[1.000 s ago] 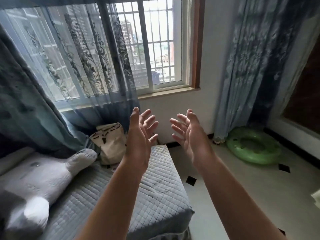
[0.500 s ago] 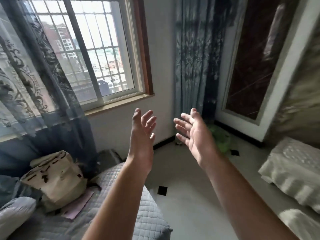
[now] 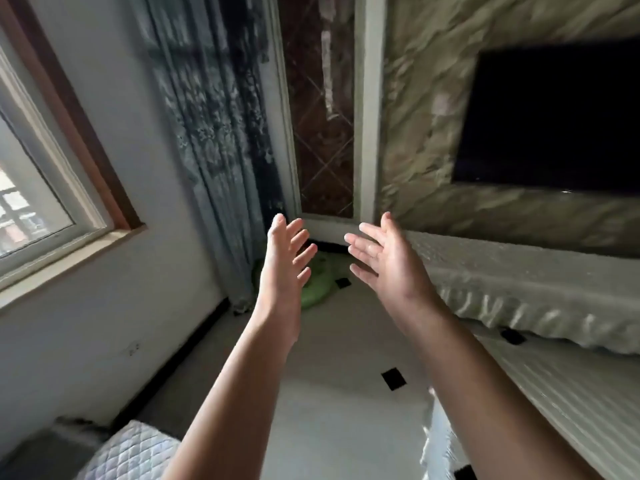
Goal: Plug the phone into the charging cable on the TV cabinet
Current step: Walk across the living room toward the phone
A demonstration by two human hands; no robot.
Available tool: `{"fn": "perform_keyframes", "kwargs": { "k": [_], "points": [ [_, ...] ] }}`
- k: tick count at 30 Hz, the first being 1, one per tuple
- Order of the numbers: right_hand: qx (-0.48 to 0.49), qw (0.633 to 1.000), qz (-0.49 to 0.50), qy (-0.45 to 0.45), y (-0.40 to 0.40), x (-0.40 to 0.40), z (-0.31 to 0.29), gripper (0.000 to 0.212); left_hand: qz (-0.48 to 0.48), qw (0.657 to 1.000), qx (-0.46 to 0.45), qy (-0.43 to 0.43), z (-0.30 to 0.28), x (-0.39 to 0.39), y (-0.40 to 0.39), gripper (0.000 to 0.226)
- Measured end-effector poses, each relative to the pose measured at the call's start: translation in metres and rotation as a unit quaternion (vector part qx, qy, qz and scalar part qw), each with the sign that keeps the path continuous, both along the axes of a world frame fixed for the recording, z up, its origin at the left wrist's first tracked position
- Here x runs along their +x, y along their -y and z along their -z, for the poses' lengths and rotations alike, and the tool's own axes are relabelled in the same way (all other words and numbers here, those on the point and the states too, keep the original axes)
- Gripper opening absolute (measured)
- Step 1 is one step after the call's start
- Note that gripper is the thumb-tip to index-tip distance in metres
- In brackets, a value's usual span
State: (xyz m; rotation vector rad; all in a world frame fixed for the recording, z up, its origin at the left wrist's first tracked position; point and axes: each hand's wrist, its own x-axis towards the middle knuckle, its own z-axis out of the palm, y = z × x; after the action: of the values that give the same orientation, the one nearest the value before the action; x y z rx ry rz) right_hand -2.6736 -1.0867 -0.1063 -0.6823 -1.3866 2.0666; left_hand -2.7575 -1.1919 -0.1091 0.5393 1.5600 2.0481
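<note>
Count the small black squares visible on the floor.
3 clearly: one beside the green ring, one between the forearms, one under the frilled cabinet cover. Arms may hide others.

Stone, cloth, glass, tile.
The wall (image 3: 433, 109) looks like glossy veined marble; the TV screen (image 3: 554, 116) is smooth, dark and shiny. A patterned fabric curtain (image 3: 211, 133) hangs soft; the floor (image 3: 332, 403) is smooth pale tile; the cover (image 3: 519, 292) is ruffled cloth.
</note>
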Motion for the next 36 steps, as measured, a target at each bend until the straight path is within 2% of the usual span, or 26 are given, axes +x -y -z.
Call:
{"fn": "perform_keyframes", "kwargs": {
  "k": [8, 14, 22, 28, 36],
  "points": [
    [0.017, 0.985, 0.169, 0.02, -0.021, 0.064, 0.018, 0.059, 0.165, 0.986, -0.005, 0.01, 0.015, 0.041, -0.052, 0.059],
    [0.026, 0.973, 0.23, 0.009, -0.028, 0.113, 0.021, 0.065, 0.232, 0.973, 0.002, -0.014, 0.005, 0.078, -0.073, 0.06],
    [0.003, 0.969, 0.249, -0.009, -0.037, 0.171, 0.041, 0.061, 0.272, 0.961, -0.029, -0.046, 0.022, 0.141, -0.091, 0.061],
    [-0.028, 0.973, 0.229, 0.004, -0.042, 0.205, 0.079, 0.062, 0.245, 0.965, -0.083, -0.039, 0.061, 0.179, -0.096, 0.057],
    [-0.053, 0.969, 0.23, 0.08, -0.045, 0.243, 0.129, 0.061, 0.258, 0.953, -0.157, -0.016, 0.134, 0.213, -0.111, 0.054]
  ]
}}
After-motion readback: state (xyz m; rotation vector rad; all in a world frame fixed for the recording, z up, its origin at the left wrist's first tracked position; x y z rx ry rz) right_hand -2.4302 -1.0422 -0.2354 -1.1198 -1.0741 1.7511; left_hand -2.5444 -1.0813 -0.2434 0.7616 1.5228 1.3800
